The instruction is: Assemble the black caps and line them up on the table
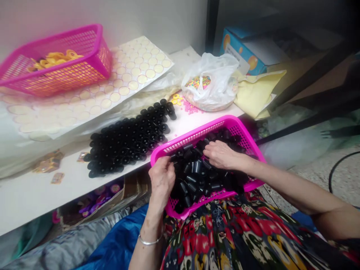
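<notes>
A pink plastic basket [197,135] rests on my lap and against the edge of the white table, holding several loose black tube caps [197,180]. My left hand [161,180] reaches into its near left corner with the fingers curled round some of the black caps. My right hand [221,153] lies palm down over the caps in the middle of the basket, fingers bent into the pile. On the table just left of the basket stands a tight block of upright black caps [129,138].
A second pink basket [92,56] with yellow rings sits at the back left on sheets of round white stickers [135,71]. A white plastic bag [213,82] of coloured beads, yellow paper [258,90] and a blue box [244,45] lie behind. Small packets [47,165] lie at left.
</notes>
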`<state>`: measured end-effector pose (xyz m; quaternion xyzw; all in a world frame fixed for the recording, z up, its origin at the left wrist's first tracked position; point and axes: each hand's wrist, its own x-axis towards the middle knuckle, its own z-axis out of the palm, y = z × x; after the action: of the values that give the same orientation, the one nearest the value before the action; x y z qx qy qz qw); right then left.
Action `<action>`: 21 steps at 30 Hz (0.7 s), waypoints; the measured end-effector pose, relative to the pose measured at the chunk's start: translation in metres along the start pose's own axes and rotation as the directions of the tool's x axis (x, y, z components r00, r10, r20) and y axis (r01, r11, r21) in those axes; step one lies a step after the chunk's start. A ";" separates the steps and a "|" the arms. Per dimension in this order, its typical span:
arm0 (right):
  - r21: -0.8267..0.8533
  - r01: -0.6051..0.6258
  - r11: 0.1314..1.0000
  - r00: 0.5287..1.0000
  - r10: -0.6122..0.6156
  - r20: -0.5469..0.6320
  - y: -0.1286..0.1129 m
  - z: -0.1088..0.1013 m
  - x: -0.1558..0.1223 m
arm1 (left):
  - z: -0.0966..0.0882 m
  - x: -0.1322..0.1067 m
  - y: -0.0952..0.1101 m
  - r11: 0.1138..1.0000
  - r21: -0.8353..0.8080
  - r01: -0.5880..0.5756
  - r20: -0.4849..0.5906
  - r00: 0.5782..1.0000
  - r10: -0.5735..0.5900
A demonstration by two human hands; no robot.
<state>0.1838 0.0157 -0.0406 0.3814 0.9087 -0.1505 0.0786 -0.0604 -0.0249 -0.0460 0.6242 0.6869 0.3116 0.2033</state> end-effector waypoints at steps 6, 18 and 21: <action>-0.013 0.020 1.000 0.997 -0.019 0.070 -0.009 -0.010 0.005 | 0.005 0.000 0.003 0.997 -0.018 -0.076 0.171 0.982 0.078; 0.340 -0.030 0.940 0.985 0.085 -0.148 0.005 -0.008 -0.013 | -0.003 -0.007 -0.005 0.975 -0.202 0.091 0.259 0.965 -0.036; 0.676 -0.011 0.737 0.935 0.248 -0.255 -0.003 -0.006 -0.018 | -0.004 -0.013 -0.005 0.990 -0.140 -0.021 0.266 0.962 0.058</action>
<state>0.1942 0.0032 -0.0299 0.4668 0.7659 -0.3921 -0.2042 -0.0646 -0.0390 -0.0478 0.6591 0.6175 0.2738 0.3306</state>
